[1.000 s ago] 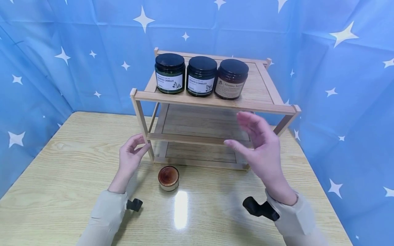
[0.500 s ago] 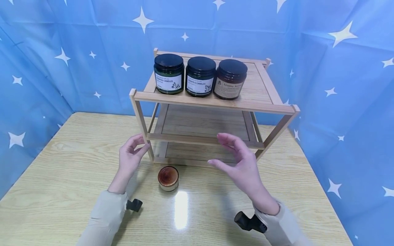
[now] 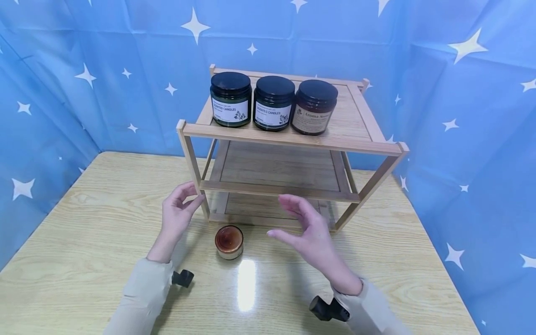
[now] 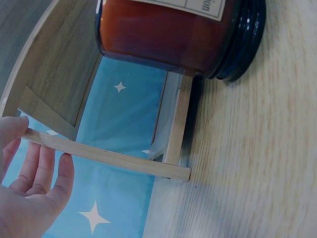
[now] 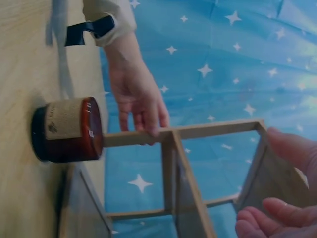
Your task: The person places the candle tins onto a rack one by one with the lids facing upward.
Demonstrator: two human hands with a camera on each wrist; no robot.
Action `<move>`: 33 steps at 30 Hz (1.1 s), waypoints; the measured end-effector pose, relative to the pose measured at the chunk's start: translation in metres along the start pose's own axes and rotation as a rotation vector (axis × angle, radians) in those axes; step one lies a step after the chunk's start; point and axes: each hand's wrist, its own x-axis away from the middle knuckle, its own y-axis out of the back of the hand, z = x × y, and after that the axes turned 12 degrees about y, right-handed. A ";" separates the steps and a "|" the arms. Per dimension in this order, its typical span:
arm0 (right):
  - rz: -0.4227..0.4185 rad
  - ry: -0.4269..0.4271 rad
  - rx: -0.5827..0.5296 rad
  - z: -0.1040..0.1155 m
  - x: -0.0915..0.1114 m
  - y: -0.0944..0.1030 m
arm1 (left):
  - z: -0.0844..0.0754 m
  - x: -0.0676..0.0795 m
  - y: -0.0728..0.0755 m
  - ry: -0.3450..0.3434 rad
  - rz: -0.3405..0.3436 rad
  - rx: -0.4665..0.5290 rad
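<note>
With thumb and fingers, my left hand pinches the front left post of a three-tier wooden shelf. The left wrist view shows the thumb on one side of the post and fingertips on the other. My right hand hovers before the lower tiers, thumb and fingers spread apart, holding nothing. Between the hands, an amber candle jar stands upside down on the table, its reddish glass bottom facing up. Both wrist views show its dark lid against the tabletop; its label shows in the right wrist view.
Lined up along the top tier's front are two green candle jars and a brown one, all with black lids. The light wood table extends around the shelf. A blue star-patterned curtain hangs behind.
My right hand has come down and left from the shelf's right side, drawing nearer to the upside-down amber candle jar. The left hand keeps its grip on the post.
</note>
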 end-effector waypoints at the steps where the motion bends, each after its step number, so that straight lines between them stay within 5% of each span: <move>1: 0.007 0.004 0.004 -0.001 0.001 -0.002 | 0.000 0.000 0.000 0.000 0.001 -0.002; 12: 0.111 -0.085 0.023 -0.015 0.011 -0.022 | -0.001 -0.001 -0.002 0.001 0.005 -0.010; 33: 0.232 -0.129 0.009 -0.038 0.024 -0.065 | -0.001 0.000 0.000 0.004 -0.002 -0.023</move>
